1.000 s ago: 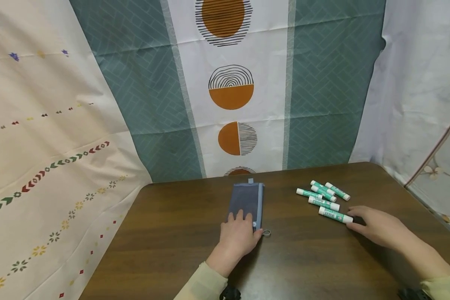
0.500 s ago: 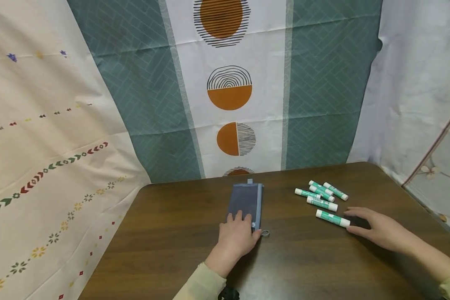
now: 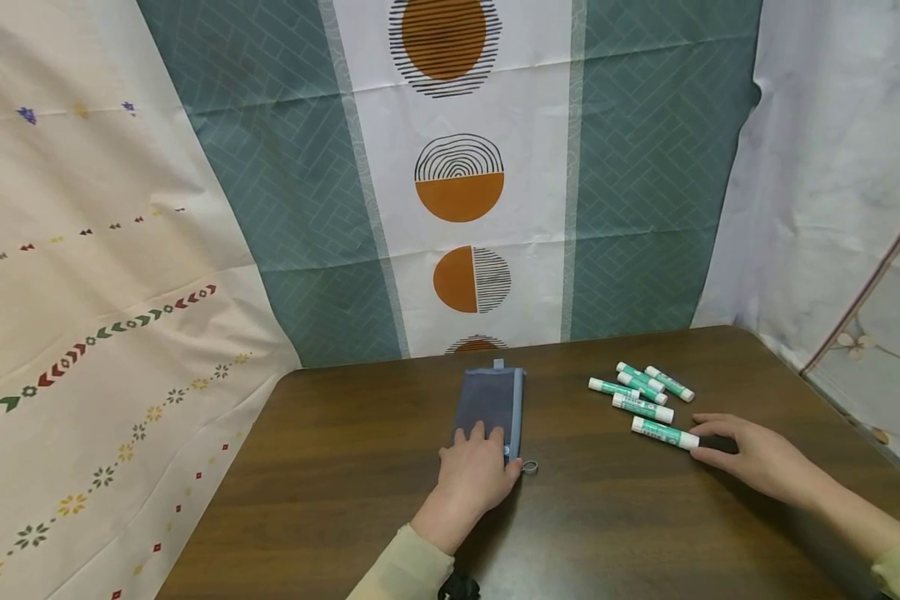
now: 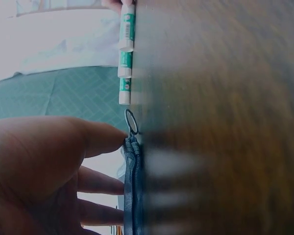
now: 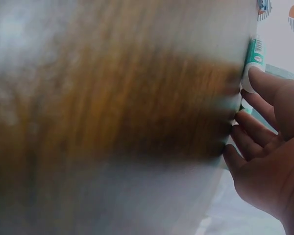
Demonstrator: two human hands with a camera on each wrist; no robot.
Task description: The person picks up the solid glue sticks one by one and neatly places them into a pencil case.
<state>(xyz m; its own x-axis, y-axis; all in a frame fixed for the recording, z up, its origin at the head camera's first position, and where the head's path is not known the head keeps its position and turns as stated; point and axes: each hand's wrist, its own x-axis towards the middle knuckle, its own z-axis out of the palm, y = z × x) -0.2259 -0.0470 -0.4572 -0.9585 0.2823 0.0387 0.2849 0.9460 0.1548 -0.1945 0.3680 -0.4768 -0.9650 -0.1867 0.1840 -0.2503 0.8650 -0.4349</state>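
Observation:
A flat blue-grey zip pouch (image 3: 487,400) lies on the table, its zipper along the right side. My left hand (image 3: 474,471) rests on its near end with the fingers extended. In the left wrist view, the thumb (image 4: 105,138) touches the zipper end beside a ring pull (image 4: 131,121). To the right, my right hand (image 3: 761,458) pinches the near white end of a green-and-white glue stick (image 3: 663,433) between thumb and fingers. The thumb lies against that white end (image 5: 252,81) in the right wrist view. The stick lies flat on the table.
Several more green-and-white glue sticks (image 3: 642,407) lie in a loose group just beyond the held one. The brown wooden table (image 3: 330,483) ends at a patterned cloth (image 3: 637,208) at the back. Pale cloths hang at the left (image 3: 120,333) and right (image 3: 832,167).
The right thumb and fingers loosened a little at half a second ago and now close on the glue stick's end again. The glue stick has shifted slightly left. The left hand stays put.

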